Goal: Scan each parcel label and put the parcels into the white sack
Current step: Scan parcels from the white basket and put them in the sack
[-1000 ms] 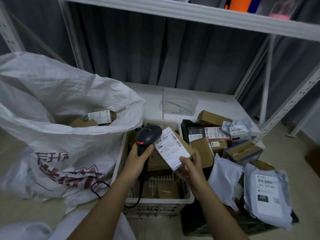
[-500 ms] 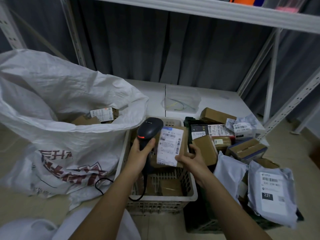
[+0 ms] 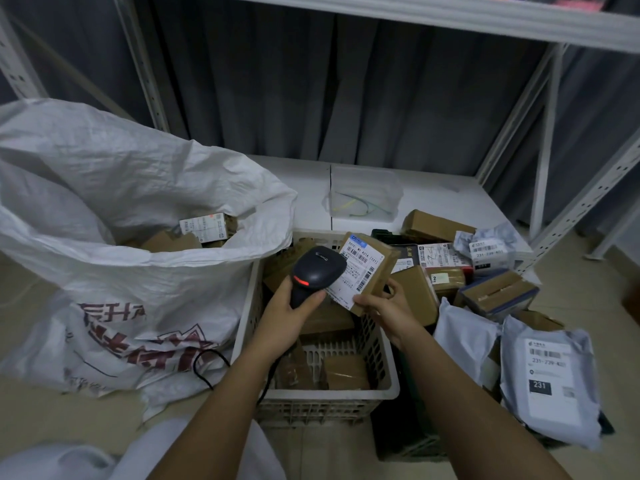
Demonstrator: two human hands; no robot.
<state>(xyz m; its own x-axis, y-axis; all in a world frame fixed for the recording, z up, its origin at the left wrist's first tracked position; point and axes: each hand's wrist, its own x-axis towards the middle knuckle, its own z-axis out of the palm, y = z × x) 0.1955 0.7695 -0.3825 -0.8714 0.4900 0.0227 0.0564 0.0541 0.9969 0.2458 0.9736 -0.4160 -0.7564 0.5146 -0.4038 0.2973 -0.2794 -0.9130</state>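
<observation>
**Parcel tilted to the scanner, label now readable**

While both forearms reach forward over the white crate (image 3: 391, 389), the left hand (image 3: 289, 317) has its fingers wrapped round the handle of the black scanner (image 3: 317, 271), whose red light glows on the side facing the camera. Its cord (image 3: 204, 368) loops down between the crate and the sack. Just beside it, the right hand (image 3: 388, 310) pinches the lower corner of a small brown parcel (image 3: 367, 271), thumb on the labelled face and fingers curled behind.

Compared with half a second ago, the parcel has been turned: its label stood nearly upright then, and now it leans over to the right, with its barcode close against the scanner's head. The scanner itself has hardly moved. I judge this to be the scan itself, with the label being angled until it reads; whether it has registered cannot be told.

Beneath the hands, the crate holds several more brown boxes. To the right, grey mailing bags (image 3: 550, 386) and further boxes are heaped on a dark crate (image 3: 408, 445), so plenty of parcels are left to do.

To the left stands the white sack (image 3: 138, 271), mouth open, with a few labelled boxes already lying inside. The held parcel is near its rim, so the drop should be a short swing leftward.

Behind everything, a low white shelf (image 3: 433, 199) carries a clear plastic tub (image 3: 363, 192), and grey curtains hang at the back.
</observation>
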